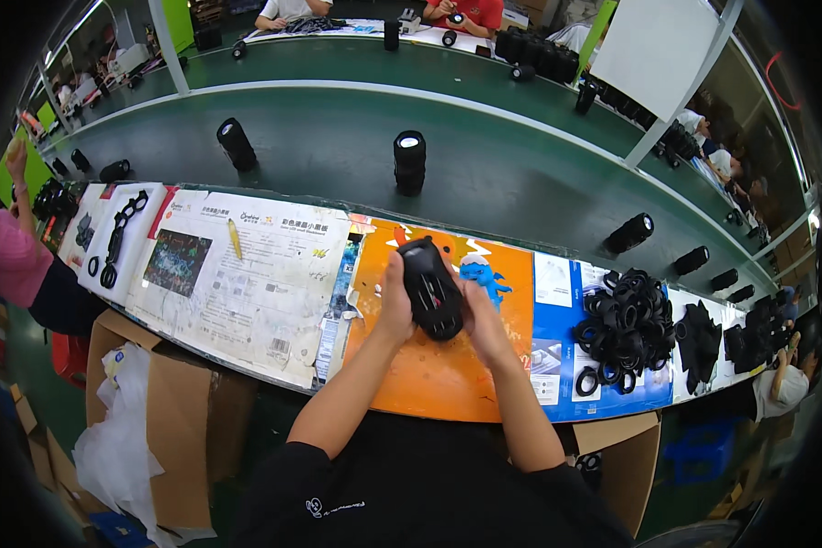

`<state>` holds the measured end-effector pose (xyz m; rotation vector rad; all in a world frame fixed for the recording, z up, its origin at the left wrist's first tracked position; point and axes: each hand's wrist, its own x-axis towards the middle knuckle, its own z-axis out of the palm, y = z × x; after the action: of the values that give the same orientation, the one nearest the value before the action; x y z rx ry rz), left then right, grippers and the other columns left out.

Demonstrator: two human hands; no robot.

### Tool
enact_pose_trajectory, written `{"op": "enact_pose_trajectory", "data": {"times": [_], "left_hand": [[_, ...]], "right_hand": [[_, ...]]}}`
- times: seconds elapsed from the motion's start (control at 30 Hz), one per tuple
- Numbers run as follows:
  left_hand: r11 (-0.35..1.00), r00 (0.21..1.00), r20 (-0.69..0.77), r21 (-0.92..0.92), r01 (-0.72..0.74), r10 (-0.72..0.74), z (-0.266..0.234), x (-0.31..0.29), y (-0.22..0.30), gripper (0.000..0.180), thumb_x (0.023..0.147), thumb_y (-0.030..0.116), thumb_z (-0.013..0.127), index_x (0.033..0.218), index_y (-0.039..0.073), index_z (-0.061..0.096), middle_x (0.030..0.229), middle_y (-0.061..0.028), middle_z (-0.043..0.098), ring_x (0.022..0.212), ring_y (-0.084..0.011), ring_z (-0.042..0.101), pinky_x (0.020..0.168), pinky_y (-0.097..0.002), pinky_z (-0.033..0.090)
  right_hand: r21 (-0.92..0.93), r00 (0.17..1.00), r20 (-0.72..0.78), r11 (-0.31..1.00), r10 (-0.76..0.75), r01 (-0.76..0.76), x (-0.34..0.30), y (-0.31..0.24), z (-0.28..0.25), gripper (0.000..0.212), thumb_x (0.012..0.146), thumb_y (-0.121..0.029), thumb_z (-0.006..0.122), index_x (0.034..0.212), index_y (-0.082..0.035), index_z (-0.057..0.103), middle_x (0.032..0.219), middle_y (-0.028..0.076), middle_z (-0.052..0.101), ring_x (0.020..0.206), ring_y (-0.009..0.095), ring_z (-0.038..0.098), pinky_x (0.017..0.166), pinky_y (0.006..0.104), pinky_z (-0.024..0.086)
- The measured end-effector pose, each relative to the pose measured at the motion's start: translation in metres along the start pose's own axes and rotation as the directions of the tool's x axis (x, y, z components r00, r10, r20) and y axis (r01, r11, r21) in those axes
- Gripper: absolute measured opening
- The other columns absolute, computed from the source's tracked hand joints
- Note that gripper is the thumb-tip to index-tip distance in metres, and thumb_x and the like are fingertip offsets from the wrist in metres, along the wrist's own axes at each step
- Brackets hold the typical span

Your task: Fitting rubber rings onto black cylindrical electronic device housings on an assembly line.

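Between my two hands, over an orange board, is a black cylindrical speaker, tilted with one end toward me. My left hand wraps its left side. On the opposite side, my right hand grips it with the fingers partly hidden behind the body. Pale streaks or slots show on the side facing up. Close by on the right lies a heap of black rings, on a blue printed sheet.
Similar black speakers stand on the green conveyor belt, one upright speaker straight ahead. A yellow pen lies on a white board at left. Cardboard boxes sit below the bench. Co-workers sit across and at both sides.
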<state>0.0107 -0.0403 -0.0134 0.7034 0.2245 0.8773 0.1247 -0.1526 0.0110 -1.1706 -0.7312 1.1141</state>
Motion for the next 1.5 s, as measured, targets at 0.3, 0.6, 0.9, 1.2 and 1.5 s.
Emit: {"op": "enact_pose_trajectory", "data": {"times": [0.3,0.6,0.9,1.2,1.5], "left_hand": [[0.776,0.976,-0.043,0.614,-0.144,0.214,-0.04,0.084,0.047,0.058,0.112,0.039,0.071,0.153,0.002,0.051,0.151,-0.0158,0.063,0.144,-0.0249,0.057,0.122,-0.0387,0.044],[0.14,0.79,0.121,0.957,-0.253,0.601,-0.033,0.193,0.062,0.06,0.099,0.028,0.085,0.146,0.004,0.056,0.141,-0.0162,0.063,0.126,-0.0309,0.062,0.109,-0.0418,0.051],[0.968,0.999,0.024,0.249,0.015,-0.021,0.041,0.104,0.011,0.059,0.111,0.036,0.075,0.154,0.006,0.046,0.135,-0.0132,0.071,0.125,-0.0193,0.068,0.107,-0.0351,0.056],[0.883,0.898,0.027,0.198,0.426,-0.439,0.04,0.038,0.021,0.071,0.108,0.062,0.065,0.144,0.002,0.056,0.116,-0.0192,0.077,0.092,-0.0358,0.082,0.08,-0.0483,0.07],[0.736,0.855,0.14,0.59,0.333,-0.499,0.058,-0.032,0.051,0.092,0.078,0.014,0.1,0.155,0.003,0.051,0.122,-0.0114,0.074,0.107,-0.0172,0.075,0.093,-0.0338,0.064]], "right_hand": [[-0.248,0.942,-0.274,0.961,-0.193,0.125,0.089,-0.039,-0.049,0.049,0.111,-0.035,0.073,0.15,-0.008,0.06,0.129,0.012,0.07,0.108,0.021,0.07,0.09,0.0375,0.062],[-0.961,0.785,-0.022,0.229,-0.619,0.153,0.175,-0.112,-0.104,0.045,0.096,-0.034,0.088,0.134,-0.013,0.077,0.128,0.015,0.073,0.116,0.034,0.072,0.107,0.042,0.055],[0.128,0.933,-0.33,0.972,-0.144,0.196,0.07,-0.061,-0.063,0.029,0.115,-0.02,0.065,0.135,-0.002,0.055,0.129,0.014,0.067,0.115,0.025,0.073,0.09,0.048,0.069],[-0.369,0.889,-0.162,0.862,-0.427,0.347,0.022,-0.05,-0.084,0.028,0.11,-0.019,0.075,0.127,-0.001,0.063,0.125,0.01,0.07,0.112,0.016,0.068,0.099,0.036,0.058],[-0.036,0.907,0.421,0.999,-0.002,0.019,-0.004,-0.087,-0.063,0.071,0.103,-0.017,0.083,0.165,0.0,0.053,0.162,0.016,0.058,0.151,0.028,0.056,0.128,0.0435,0.043]]}}
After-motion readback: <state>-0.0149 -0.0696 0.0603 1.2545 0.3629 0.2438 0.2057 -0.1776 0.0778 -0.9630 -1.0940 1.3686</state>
